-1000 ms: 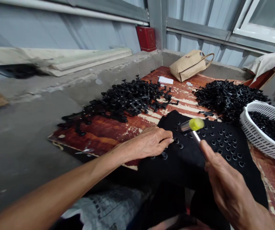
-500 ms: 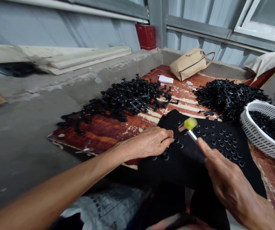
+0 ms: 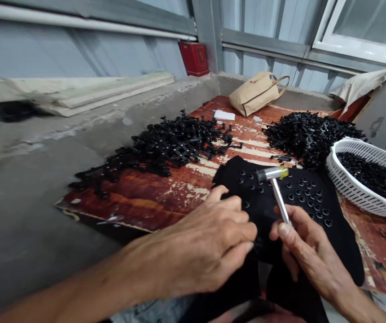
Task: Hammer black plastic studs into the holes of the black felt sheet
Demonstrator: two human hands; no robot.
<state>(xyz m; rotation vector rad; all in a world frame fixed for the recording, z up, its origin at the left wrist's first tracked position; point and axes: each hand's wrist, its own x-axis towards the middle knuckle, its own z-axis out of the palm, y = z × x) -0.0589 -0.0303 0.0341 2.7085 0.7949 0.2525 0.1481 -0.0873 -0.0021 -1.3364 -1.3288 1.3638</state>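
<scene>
In the head view, our right hand holds the hammer by its handle, thumb and fingers closed loosely round it, the head raised over the black mat. Our left hand is curled over the mat's near left part, thumb and forefinger drawn together; we cannot tell whether they pinch anything. Rows of small round pieces sit on the mat, which lies on the tabletop.

To work well here, we would firm up the grip before any tap, strike squarely and lightly, keep the left fingertips out from under the head, and steady each part flat on the mat.

Half a second ago, our left hand was farther out, close beside the hammer head; now it is nearer to us and looms larger. The hammer head, blurred then, is sharp now, and our right hand's grip has loosened.
</scene>
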